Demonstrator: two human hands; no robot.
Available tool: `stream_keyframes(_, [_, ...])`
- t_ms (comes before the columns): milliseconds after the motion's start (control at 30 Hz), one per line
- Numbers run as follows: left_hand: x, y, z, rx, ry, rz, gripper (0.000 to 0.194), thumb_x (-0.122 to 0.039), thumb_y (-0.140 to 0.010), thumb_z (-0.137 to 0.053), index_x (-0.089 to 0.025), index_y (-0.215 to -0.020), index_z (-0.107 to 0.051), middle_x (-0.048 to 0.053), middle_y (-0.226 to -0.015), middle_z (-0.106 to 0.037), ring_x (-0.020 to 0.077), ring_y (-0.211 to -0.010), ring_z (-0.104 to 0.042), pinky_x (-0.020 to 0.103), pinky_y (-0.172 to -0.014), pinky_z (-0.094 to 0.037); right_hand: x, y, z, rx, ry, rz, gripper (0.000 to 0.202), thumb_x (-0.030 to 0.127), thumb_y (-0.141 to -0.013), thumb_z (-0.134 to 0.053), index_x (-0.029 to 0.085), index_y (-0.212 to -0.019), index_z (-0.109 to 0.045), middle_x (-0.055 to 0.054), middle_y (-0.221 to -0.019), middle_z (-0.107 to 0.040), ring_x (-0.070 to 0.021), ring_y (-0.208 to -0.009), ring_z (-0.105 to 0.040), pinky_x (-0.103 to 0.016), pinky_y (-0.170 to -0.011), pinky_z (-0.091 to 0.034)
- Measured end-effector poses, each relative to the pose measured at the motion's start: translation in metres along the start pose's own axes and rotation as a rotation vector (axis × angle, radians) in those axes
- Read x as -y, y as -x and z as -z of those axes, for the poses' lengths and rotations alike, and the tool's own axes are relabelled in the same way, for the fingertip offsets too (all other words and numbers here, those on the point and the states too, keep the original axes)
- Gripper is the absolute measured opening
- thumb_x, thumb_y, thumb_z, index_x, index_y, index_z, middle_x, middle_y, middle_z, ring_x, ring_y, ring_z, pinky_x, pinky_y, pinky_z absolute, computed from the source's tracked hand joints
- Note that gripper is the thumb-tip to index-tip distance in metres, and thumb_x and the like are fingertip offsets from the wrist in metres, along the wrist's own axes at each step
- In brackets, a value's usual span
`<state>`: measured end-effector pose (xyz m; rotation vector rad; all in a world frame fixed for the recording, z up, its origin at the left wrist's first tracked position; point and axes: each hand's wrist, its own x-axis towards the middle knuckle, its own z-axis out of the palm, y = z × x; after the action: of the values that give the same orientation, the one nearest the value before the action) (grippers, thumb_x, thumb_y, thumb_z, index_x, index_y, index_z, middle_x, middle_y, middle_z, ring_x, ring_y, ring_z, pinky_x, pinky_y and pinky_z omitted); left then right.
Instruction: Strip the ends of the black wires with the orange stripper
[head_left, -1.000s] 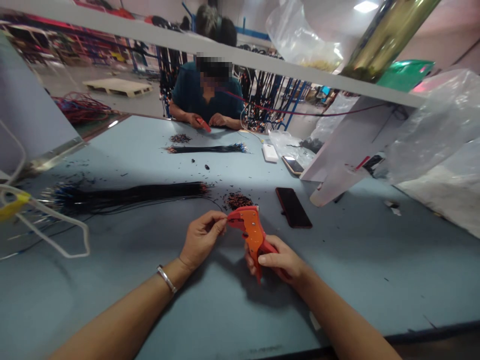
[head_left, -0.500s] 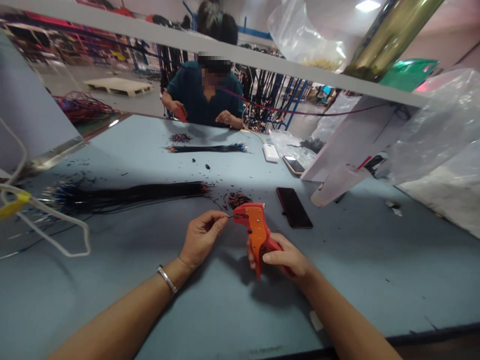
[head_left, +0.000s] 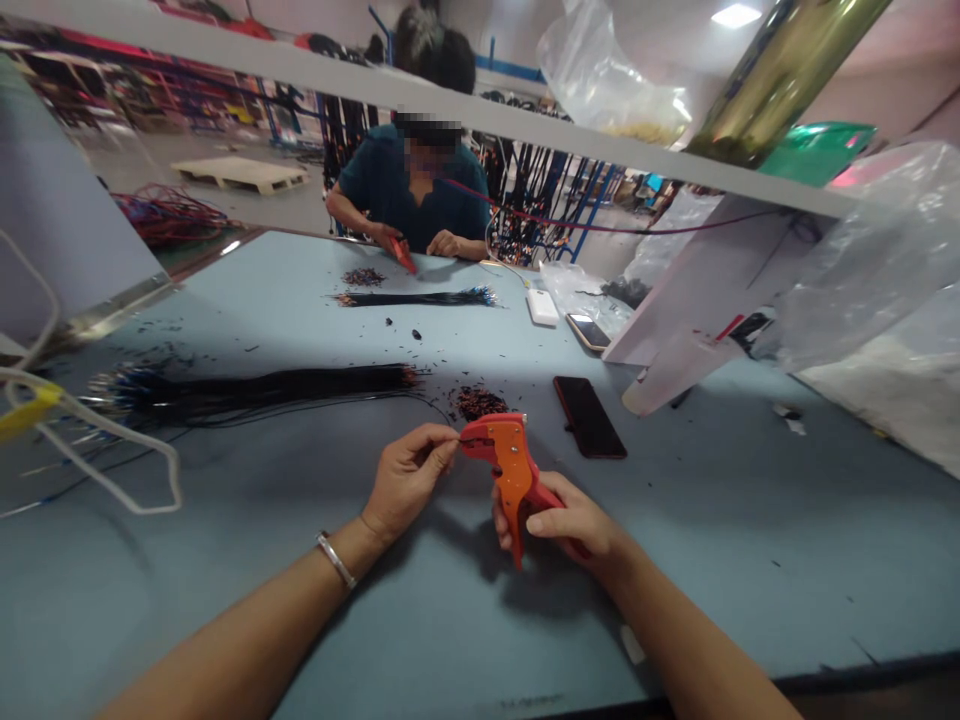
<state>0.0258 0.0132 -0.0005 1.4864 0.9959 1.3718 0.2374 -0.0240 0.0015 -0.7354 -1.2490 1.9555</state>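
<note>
Between thumb and fingertips, my left hand point(head_left: 411, 478) pinches the end of a thin black wire point(head_left: 437, 403). My right hand point(head_left: 564, 515) is wrapped round the handles of an orange and red wire stripper point(head_left: 513, 470). The tool's jaws touch the wire end, right at my left fingertips. A long bundle of black wires point(head_left: 285, 391) lies to the left, with blue and silver tips at its far left and orange tips at its right end. Just behind the tool's head is a pile of small black and orange scraps point(head_left: 480, 402).
A dark phone point(head_left: 590, 417) lies right of the scraps. Across the table point(head_left: 750, 540), a person point(head_left: 417, 200) holds a red tool point(head_left: 403, 255) near a smaller wire bundle point(head_left: 420, 298). A white cable loop point(head_left: 169, 480) hangs at the left; plastic bags stand at the right.
The stripper has shifted slightly left and down, so its jaws now meet my left fingertips round the wire. The other person's red tool has moved right and lower.
</note>
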Motion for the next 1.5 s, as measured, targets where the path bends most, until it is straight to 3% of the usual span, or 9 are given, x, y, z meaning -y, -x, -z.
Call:
stream_keyframes(433, [0.0035,-0.0034,0.0024,-0.088,-0.054,-0.034,0.012,-0.027,-0.079,-0.064,-0.016,-0.077,-0.067,-0.003,-0.057,-0.056,0.0086,-0.052,-0.050,0.019,-0.053,-0.044,-0.0034,-0.0005,0.0041,-0.011,-0.045,-0.025,0.041,0.030,-0.068,-0.075,0.010,-0.102,-0.063,-0.010,-0.086,-0.068,-0.0193,-0.073,-0.066,-0.029,-0.062,-0.052])
stream_keyframes(933, [0.0043,-0.0034,0.0029,-0.100,-0.101,-0.019,0.014,-0.028,-0.078,-0.063,-0.015,-0.076,-0.066,-0.003,-0.057,-0.056,0.0088,-0.052,-0.049,0.019,-0.053,-0.042,-0.0023,0.0004,0.0024,-0.001,-0.036,-0.023,0.040,0.028,-0.068,-0.075,0.009,-0.101,-0.063,-0.010,-0.085,-0.068,-0.0194,-0.073,-0.065,-0.029,-0.062,-0.052])
stream_keyframes(1167, [0.0035,-0.0039,0.0034,-0.058,-0.075,0.027,0.014,-0.029,-0.079,-0.062,-0.016,-0.075,-0.066,-0.003,-0.057,-0.054,0.0088,-0.052,-0.048,0.020,-0.053,-0.042,-0.0027,0.0000,0.0042,-0.038,-0.024,0.010,0.040,0.029,-0.070,-0.075,0.010,-0.103,-0.062,-0.010,-0.087,-0.066,-0.0197,-0.074,-0.065,-0.031,-0.064,-0.052])
stream_keyframes(1500, [0.0050,-0.0015,0.0025,0.020,-0.111,-0.013,0.016,-0.028,-0.082,-0.059,-0.015,-0.076,-0.065,-0.002,-0.063,-0.057,0.0096,-0.058,-0.048,0.019,-0.058,-0.042,-0.0027,-0.0006,-0.0013,-0.031,-0.004,-0.013,0.041,0.032,-0.070,-0.074,0.009,-0.102,-0.061,-0.009,-0.084,-0.065,-0.0178,-0.071,-0.063,-0.029,-0.062,-0.051])
